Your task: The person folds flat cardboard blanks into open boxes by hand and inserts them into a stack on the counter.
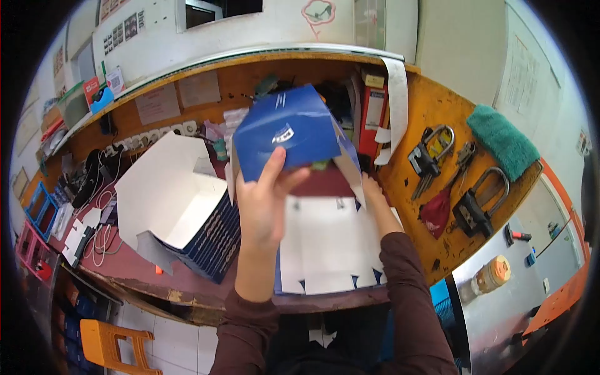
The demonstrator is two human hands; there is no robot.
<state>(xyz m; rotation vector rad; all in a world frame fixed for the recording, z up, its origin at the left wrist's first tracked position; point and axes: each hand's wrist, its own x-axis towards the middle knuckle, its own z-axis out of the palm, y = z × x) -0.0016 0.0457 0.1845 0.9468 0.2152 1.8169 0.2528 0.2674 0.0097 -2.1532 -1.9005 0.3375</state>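
A partly folded blue cardboard box (287,128) is raised above the desk, its printed panel facing me and its side flaps bent. My left hand (265,200) is closed at the panel's lower left, with a finger lying against the blue face. Over at the right side flap, my right hand (375,197) is closed on the cardboard edge; some of its fingers are hidden. Below both hands lies a flat white cardboard sheet (331,247) with notched, blue-edged cuts. Whether it is joined to the raised box I cannot tell.
An open white-lined blue box (215,231) stands left. Padlocks (478,209), keys and a green towel (503,140) lie on the wooden ledge at right. A red binder (373,119) stands behind. Cables (103,228) cover the left desk; an orange stool (115,344) is below.
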